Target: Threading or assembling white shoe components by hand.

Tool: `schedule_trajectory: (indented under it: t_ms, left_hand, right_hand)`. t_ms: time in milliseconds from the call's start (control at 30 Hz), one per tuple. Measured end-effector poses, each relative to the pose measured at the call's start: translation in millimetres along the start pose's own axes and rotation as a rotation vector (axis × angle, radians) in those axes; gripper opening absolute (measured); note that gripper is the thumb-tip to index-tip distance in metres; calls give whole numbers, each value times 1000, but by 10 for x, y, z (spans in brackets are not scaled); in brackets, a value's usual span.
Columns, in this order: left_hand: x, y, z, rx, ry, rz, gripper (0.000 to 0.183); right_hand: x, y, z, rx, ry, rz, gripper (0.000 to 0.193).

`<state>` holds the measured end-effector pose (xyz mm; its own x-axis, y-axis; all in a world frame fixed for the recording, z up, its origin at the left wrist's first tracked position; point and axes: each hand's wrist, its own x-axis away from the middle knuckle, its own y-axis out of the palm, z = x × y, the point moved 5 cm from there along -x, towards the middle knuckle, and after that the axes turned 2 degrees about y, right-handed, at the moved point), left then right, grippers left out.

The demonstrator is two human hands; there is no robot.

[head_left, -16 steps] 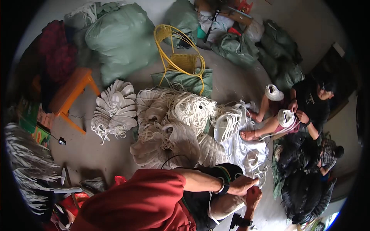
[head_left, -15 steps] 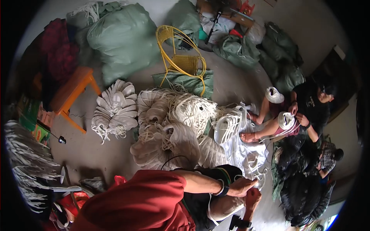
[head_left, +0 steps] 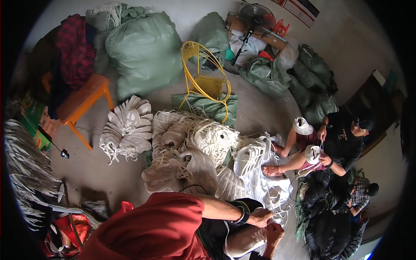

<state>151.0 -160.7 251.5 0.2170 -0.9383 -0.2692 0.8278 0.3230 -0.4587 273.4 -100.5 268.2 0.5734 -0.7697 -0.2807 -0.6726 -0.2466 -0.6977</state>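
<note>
My left hand (head_left: pixel 260 218), with a dark band on its wrist, reaches from a red sleeve with its fingers closed. A thin white shoelace shows at its fingertips, close to my right hand (head_left: pixel 274 234). The fingers of that right hand are curled shut; what they grip is hidden. A pale shoe upper (head_left: pixel 245 240) lies over my lap beside both hands, with a white lace hanging along it. Just beyond, a heap of white shoe uppers (head_left: pixel 197 171) with loose laces covers the floor.
Across from me a seated co-worker (head_left: pixel 349 141) works on a white shoe (head_left: pixel 313 154) on the knee. Another person (head_left: pixel 362 193) sits behind black bundles (head_left: pixel 331 229). A yellow chair (head_left: pixel 208 86), orange bench (head_left: pixel 86 97), green sacks (head_left: pixel 143 54) and a fan (head_left: pixel 257 19) stand farther back.
The whole view has tilted, bringing the fan and a wall poster into sight. My two hands stay close together, a little lower left in the picture. The co-worker's hands have spread apart at the shoe.
</note>
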Motion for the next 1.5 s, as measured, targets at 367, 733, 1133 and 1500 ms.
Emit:
schedule_trajectory:
  t_ms: [367,733,1133,1500]
  left_hand:
    - [-211,-80,185,-235,547,-140,27]
    - [-251,-99,165,-266,402,-333,21]
    - [-392,199,570,52,365,-357,12]
    - [377,345,1186,339,654,-697,10]
  right_hand:
    - [40,-11,-74,163,-53,-63,10]
    - [62,-614,-94,632,-162,172,2]
    - [364,-703,13,-435,191,189,9]
    - [553,-444,338,-478,405,158,13]
